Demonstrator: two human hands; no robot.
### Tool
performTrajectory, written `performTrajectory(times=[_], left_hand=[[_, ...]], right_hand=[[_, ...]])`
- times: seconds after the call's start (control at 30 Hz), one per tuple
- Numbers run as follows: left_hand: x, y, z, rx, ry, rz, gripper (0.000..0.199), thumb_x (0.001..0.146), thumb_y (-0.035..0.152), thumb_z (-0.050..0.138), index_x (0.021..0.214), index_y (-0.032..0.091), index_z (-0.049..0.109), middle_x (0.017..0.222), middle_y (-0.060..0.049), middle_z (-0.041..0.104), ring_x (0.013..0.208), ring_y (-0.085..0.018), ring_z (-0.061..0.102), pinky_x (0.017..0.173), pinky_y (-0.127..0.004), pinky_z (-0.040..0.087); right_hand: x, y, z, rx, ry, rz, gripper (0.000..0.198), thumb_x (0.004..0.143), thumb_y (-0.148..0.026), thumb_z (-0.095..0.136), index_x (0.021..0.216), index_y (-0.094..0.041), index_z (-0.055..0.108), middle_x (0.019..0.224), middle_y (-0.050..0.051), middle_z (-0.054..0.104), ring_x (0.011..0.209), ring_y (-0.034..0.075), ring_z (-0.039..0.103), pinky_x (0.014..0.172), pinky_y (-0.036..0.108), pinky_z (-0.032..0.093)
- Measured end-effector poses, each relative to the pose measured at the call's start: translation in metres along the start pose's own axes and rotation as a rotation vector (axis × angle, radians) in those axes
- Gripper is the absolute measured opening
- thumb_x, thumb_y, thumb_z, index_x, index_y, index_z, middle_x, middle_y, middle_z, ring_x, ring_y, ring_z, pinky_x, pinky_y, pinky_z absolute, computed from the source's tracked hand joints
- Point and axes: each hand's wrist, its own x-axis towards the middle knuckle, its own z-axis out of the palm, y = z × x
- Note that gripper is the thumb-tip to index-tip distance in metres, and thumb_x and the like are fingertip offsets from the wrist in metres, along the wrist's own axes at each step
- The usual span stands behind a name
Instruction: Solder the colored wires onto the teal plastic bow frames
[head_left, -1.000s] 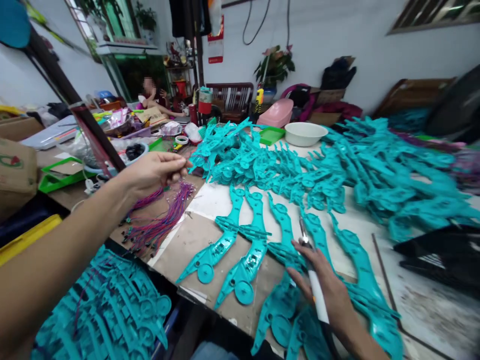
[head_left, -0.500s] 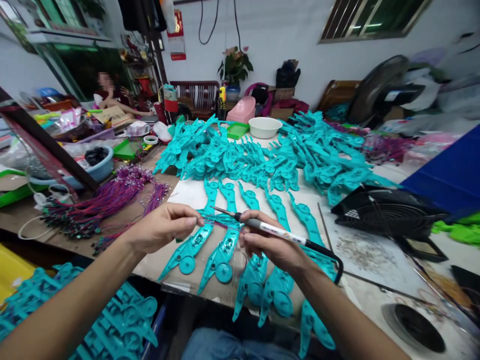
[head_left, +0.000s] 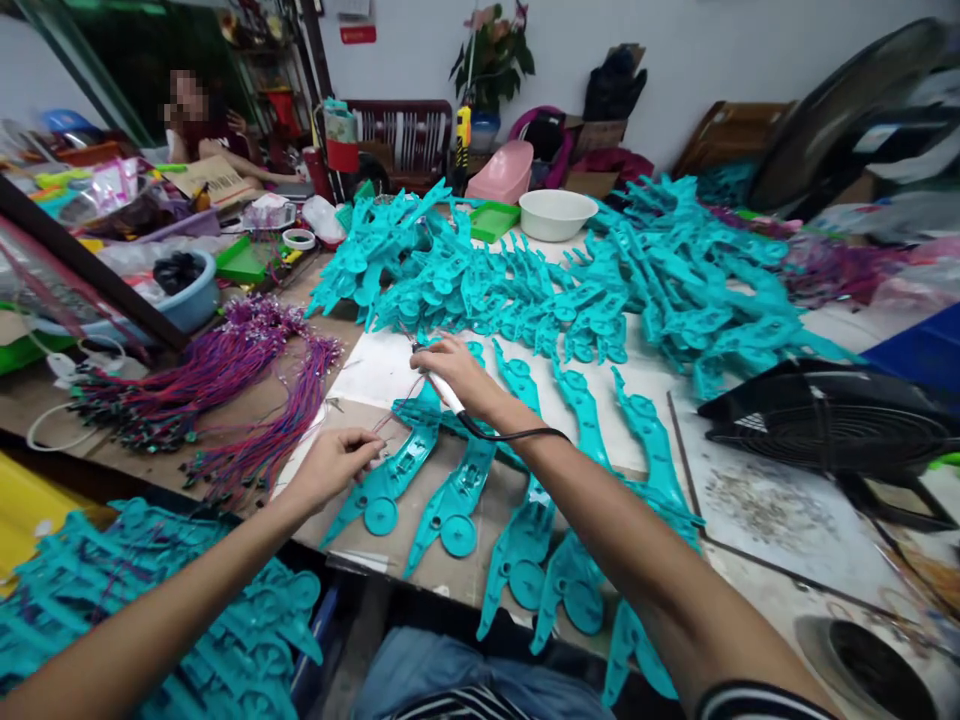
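Observation:
My right hand (head_left: 459, 372) grips a soldering iron (head_left: 447, 392) with a white handle and a black cord running back over my forearm. Its tip lies over the top end of the leftmost teal plastic part (head_left: 401, 465) in a row on the table. Close to that part's lower half, my left hand (head_left: 339, 468) is closed in a pinch on a thin wire (head_left: 391, 410), which runs up toward the right hand. Where the wire's far end sits is hidden by my right fingers. Several similar teal parts (head_left: 457, 490) lie alongside to the right.
Behind the row rises a pile of teal parts (head_left: 420, 265). Red and purple wire bundles (head_left: 255, 400) lie left. A crate of teal parts (head_left: 217, 620) stands lower left. A black fan (head_left: 810, 415) is at right, a white basin (head_left: 556, 216) behind. A person (head_left: 217, 130) sits far left.
My right hand has moved up and left with the soldering iron, to the top of the leftmost part. My left hand has moved down and slightly left. The view has shifted.

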Motion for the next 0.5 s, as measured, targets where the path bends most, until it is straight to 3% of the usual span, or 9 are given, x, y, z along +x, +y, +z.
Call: performTrajectory(times=[0.13, 0.23, 0.33, 0.5], left_hand=[[0.007, -0.014, 0.005, -0.106, 0.030, -0.005, 0.035, 0.061, 0.046, 0.070, 0.074, 0.014, 0.070, 0.057, 0.000, 0.060, 0.050, -0.012, 0.051, 0.048, -0.023, 0.041], [0.007, -0.019, 0.005, -0.110, 0.003, 0.020, 0.034, 0.064, 0.046, 0.069, 0.075, 0.014, 0.071, 0.057, -0.001, 0.060, 0.050, -0.012, 0.051, 0.048, -0.023, 0.040], [0.007, -0.020, 0.006, -0.047, -0.034, 0.092, 0.029, 0.068, 0.042, 0.066, 0.076, 0.014, 0.073, 0.064, -0.003, 0.067, 0.056, -0.014, 0.056, 0.053, -0.024, 0.043], [0.010, -0.020, 0.009, 0.088, -0.079, 0.183, 0.025, 0.069, 0.033, 0.060, 0.077, 0.015, 0.075, 0.076, -0.005, 0.075, 0.074, -0.020, 0.065, 0.067, -0.026, 0.049]], right_hand=[[-0.024, -0.014, 0.030, 0.181, 0.080, 0.120, 0.014, 0.085, -0.020, 0.052, 0.098, -0.020, 0.058, 0.096, 0.006, 0.067, 0.093, 0.019, 0.061, 0.084, 0.033, 0.047], [-0.054, -0.027, 0.047, 0.454, 0.087, 0.269, 0.024, 0.084, -0.033, 0.057, 0.105, -0.022, 0.053, 0.090, 0.003, 0.067, 0.082, 0.017, 0.065, 0.071, 0.029, 0.049], [-0.064, -0.034, 0.059, 0.671, 0.141, 0.399, 0.030, 0.079, -0.033, 0.062, 0.105, -0.022, 0.051, 0.081, 0.000, 0.064, 0.073, 0.015, 0.062, 0.064, 0.027, 0.048], [-0.058, -0.047, 0.066, 0.748, 0.192, 0.367, 0.028, 0.076, -0.030, 0.064, 0.101, -0.023, 0.052, 0.076, -0.002, 0.062, 0.069, 0.014, 0.060, 0.064, 0.027, 0.047]])
